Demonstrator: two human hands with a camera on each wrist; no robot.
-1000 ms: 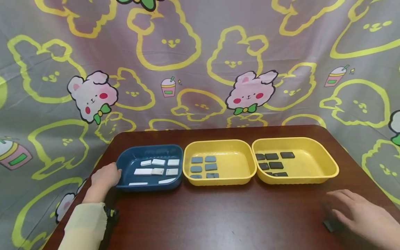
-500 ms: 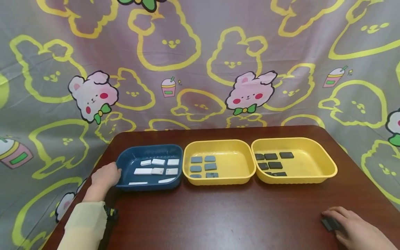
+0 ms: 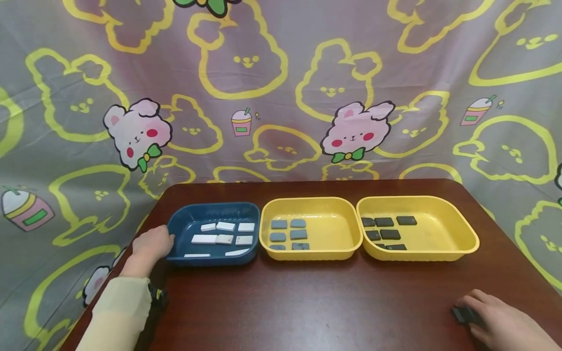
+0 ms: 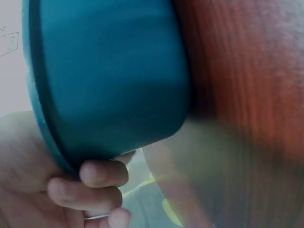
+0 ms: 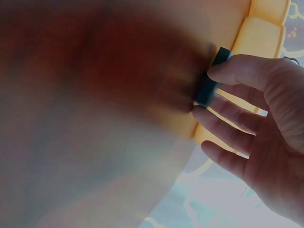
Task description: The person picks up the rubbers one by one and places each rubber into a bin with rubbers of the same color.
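Observation:
My left hand (image 3: 152,243) grips the left end of a blue plastic basin (image 3: 206,262); in the left wrist view its fingers (image 4: 90,192) curl under the basin's rim. Several white rectangular pieces (image 3: 204,239) lie inside that basin. At the lower right of the head view, my right hand (image 3: 496,314) pinches a small black rectangular block (image 3: 463,315) just over the table. In the right wrist view the thumb presses one face of this block (image 5: 212,78), with fingertips behind it.
A middle yellow basin (image 3: 333,254) contains several grey-blue pieces (image 3: 299,235). Beside it, the right yellow basin (image 3: 434,255) has several black pieces (image 3: 390,235) along its left side. All three basins stand in a row on the brown table (image 3: 303,302), before a patterned curtain (image 3: 281,107).
My right hand came down onto the black block on the table and now pinches it, tilting it slightly. The left hand stays on the blue basin. The head view shifted a little.

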